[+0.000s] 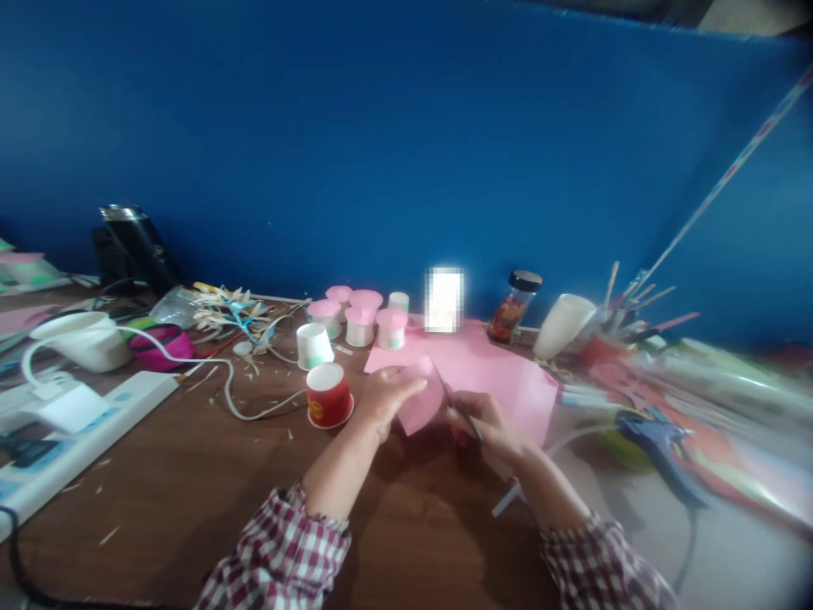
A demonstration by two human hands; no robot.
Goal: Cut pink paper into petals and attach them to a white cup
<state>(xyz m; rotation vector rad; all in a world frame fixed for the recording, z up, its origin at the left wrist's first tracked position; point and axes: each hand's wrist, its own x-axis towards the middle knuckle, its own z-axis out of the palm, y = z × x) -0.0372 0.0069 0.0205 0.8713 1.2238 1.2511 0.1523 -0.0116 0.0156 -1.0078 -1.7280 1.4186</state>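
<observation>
My left hand (383, 396) pinches a small piece of pink paper (423, 400) above the brown table. My right hand (486, 426) grips scissors (458, 406), whose blades reach into the paper's right edge. Both forearms wear red-and-white checked sleeves. A larger pink sheet (489, 373) lies flat just behind the hands. An upside-down red paper cup (328, 395) stands close to the left of my left hand.
Several pink-topped white cups (361, 315) stand behind, with a white cup (313, 345), a glass jar (514, 306) and a brush holder (613, 326). A blue glue gun (660, 440) lies right. At left are a power strip (82, 432), white cable and straw scraps (232, 313).
</observation>
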